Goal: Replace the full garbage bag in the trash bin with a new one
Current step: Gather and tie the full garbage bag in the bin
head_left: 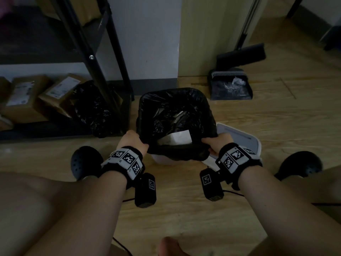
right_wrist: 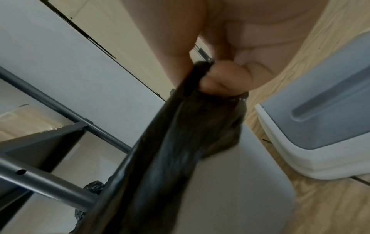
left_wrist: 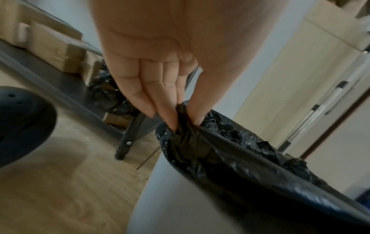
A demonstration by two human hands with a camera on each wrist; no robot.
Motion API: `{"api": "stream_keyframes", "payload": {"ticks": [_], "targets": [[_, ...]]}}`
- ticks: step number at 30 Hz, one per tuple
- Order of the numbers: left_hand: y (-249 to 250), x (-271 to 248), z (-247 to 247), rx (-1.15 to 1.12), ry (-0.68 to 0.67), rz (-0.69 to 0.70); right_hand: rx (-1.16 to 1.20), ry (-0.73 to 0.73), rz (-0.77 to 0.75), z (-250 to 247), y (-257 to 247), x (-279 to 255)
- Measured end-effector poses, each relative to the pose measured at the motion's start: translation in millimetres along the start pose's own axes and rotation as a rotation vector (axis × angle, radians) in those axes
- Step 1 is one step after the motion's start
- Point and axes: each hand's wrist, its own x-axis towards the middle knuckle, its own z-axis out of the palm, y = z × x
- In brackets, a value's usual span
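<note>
A white trash bin (head_left: 162, 160) stands on the floor between my feet, lined with a black garbage bag (head_left: 175, 100) that holds crumpled black plastic and a white paper (head_left: 178, 138). My left hand (head_left: 133, 141) pinches the bag's near-left rim corner; the left wrist view shows thumb and fingers closed on bunched black film (left_wrist: 186, 124) above the bin wall (left_wrist: 170, 197). Gripping the near-right rim corner is my right hand (head_left: 216, 142), its fingers curled round the gathered bag edge (right_wrist: 210, 79). The near edge of the bag (right_wrist: 170, 150) is stretched taut between both hands.
The bin's grey-and-white lid (head_left: 241, 139) lies on the floor right of the bin. A second black bag (head_left: 94, 111) and cardboard boxes (head_left: 27, 97) sit under a black metal rack (head_left: 103, 71) at left. A dustpan (head_left: 230, 87) and broom (head_left: 241, 54) stand behind. My clogs (head_left: 84, 161) flank the bin.
</note>
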Motion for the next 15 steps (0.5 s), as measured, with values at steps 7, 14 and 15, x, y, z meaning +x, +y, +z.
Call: {"api": "stream_keyframes", "payload": {"ticks": [7,14,15], "targets": [[-14.5,-14.4,5.5,-0.118,0.013,-0.057,0.06,-0.092,0.061,-2.9,12.3,-9.9],[-20.3,-14.2,8.4,-0.348,-0.033,-0.106,0.157,0.008,0.0,-1.3,18.8,-10.2],[-19.2,-14.1,9.3,-0.376,-0.039,-0.114,0.115,0.035,-0.026,-2.1,16.0,-15.9]]}}
